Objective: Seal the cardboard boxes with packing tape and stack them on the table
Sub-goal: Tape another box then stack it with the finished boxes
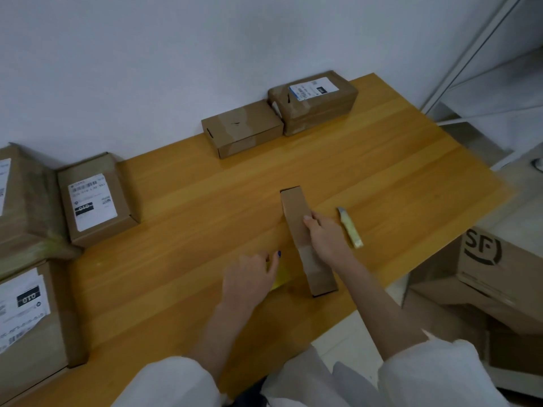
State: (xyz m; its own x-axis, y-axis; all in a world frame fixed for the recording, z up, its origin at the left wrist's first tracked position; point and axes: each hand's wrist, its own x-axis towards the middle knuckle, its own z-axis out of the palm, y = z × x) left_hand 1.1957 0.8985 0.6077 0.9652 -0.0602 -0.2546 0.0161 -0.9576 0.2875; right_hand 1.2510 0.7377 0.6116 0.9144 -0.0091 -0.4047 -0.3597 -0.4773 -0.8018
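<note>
Wooden table [205,201]: right hand [326,239] clasps the narrow box [295,207]; steady it for taping. Left hand [249,277], at the box's eight o'clock (over something yellow [281,279]), grip unclear.

Only one view exists, from a camera worn on the person's head. It looks forward and steeply down at the wooden table [205,215], from close above it. The right hand [326,237], gripping a narrow box [293,205], lies near the picture's middle; the left hand [249,279] is beside it, nearer the camera. Beyond the hands the view reaches the white wall [147,69]. The wide lens bends the edges.
</note>
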